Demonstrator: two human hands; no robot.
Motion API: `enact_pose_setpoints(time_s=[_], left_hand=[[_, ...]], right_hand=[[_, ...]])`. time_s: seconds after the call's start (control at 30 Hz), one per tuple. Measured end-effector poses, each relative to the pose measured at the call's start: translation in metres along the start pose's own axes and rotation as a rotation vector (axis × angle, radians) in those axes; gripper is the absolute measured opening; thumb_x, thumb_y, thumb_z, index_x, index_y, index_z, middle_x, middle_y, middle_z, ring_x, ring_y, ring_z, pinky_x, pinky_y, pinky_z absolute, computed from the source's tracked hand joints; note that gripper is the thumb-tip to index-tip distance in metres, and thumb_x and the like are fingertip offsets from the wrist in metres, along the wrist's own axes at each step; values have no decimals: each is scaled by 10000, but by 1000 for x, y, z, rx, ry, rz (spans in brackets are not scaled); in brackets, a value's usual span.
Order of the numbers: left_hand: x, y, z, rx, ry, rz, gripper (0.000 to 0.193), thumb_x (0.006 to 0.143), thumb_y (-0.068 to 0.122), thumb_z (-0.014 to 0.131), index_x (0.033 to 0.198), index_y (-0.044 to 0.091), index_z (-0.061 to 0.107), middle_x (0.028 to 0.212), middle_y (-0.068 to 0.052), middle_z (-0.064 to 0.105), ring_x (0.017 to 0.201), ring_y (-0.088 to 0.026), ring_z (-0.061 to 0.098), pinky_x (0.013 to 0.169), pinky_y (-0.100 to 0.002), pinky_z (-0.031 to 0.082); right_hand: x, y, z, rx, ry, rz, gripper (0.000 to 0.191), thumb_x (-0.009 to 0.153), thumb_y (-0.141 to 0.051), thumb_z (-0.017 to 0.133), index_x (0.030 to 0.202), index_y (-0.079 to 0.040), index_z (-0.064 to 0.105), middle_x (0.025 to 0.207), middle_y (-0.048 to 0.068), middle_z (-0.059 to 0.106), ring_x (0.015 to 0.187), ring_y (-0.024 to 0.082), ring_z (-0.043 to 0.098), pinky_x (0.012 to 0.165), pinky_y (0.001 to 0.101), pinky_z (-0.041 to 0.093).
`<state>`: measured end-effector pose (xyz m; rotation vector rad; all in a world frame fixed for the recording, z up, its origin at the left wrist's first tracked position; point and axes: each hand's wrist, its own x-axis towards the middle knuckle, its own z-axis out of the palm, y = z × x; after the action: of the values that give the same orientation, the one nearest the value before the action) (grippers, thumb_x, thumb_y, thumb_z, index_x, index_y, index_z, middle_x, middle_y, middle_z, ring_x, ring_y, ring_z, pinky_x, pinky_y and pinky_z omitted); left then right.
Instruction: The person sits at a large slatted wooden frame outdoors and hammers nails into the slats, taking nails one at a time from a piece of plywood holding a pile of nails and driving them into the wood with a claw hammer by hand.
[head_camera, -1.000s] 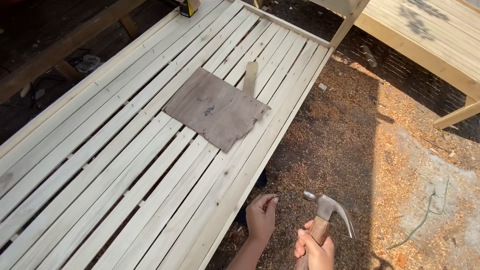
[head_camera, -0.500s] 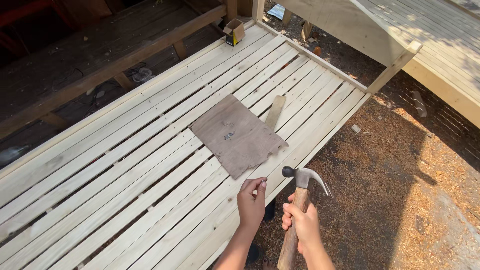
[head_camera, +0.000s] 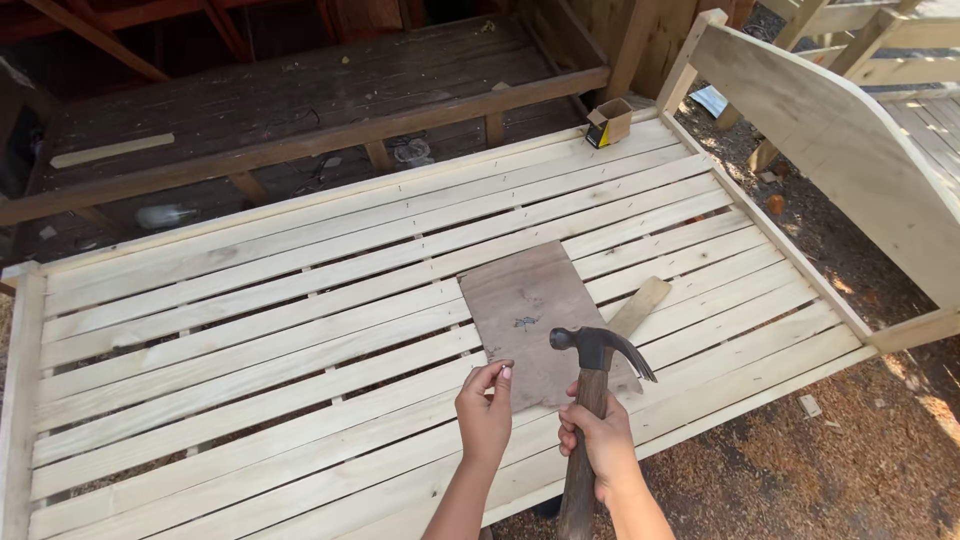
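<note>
Hammer (head_camera: 597, 352) is up in my right hand (head_camera: 597, 443), fist closed round the wooden handle, head hovering over the near edge of the brown board (head_camera: 530, 305). Left hand (head_camera: 485, 410) is pinched shut, thumb against fingertips, just above the slats (head_camera: 300, 300); probably a nail, too small to confirm.

Head view, progress: slats already lie across the whole frame, with rows of small dark dots (nail heads, I'd judge) along several. My guess: most fastening is done, near-edge slats left. Small box (head_camera: 609, 122) sits at the far corner, a loose stick (head_camera: 640, 305) pokes out beside the board.

Hard to read: specks on the board are unclear, box contents hidden, hammer handle end and both forearms cut off at the bottom edge.
</note>
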<state>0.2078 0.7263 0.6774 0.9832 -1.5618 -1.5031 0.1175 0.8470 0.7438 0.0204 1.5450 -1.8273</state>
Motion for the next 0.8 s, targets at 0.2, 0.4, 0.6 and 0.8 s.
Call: enact_pose_setpoints(time_s=[0.2, 0.4, 0.6, 0.8], left_hand=[[54, -3, 3, -4, 90, -62, 171, 941, 158, 681, 1028, 54, 785, 958, -37, 748, 813, -101, 699, 605, -274, 532], [98, 5, 1, -6, 171, -44, 137, 950, 134, 698, 1023, 64, 791, 921, -41, 707, 766, -135, 658, 632, -278, 549], [122, 17, -14, -67, 199, 11, 118, 966, 122, 701, 1045, 74, 774, 903, -50, 695, 729, -132, 651, 646, -270, 538], [134, 14, -41, -53, 293, 14, 110, 933, 113, 737, 1024, 65, 776, 894, -56, 693, 742, -127, 667, 638, -273, 537]], right_hand=[[50, -7, 30, -67, -65, 52, 249, 833, 9, 630, 1061, -33, 538, 663, 58, 494, 497, 152, 469, 453, 331, 395], [86, -2, 55, -163, -113, 110, 265, 835, 14, 617, 1084, -31, 537, 667, 70, 487, 508, 161, 464, 458, 333, 384], [115, 8, 82, -242, -175, 115, 261, 850, 27, 608, 1096, -17, 532, 679, 77, 491, 510, 169, 460, 467, 343, 390], [122, 27, 92, -275, -221, 130, 261, 853, 28, 611, 1101, -8, 540, 676, 87, 491, 505, 173, 455, 468, 349, 394]])
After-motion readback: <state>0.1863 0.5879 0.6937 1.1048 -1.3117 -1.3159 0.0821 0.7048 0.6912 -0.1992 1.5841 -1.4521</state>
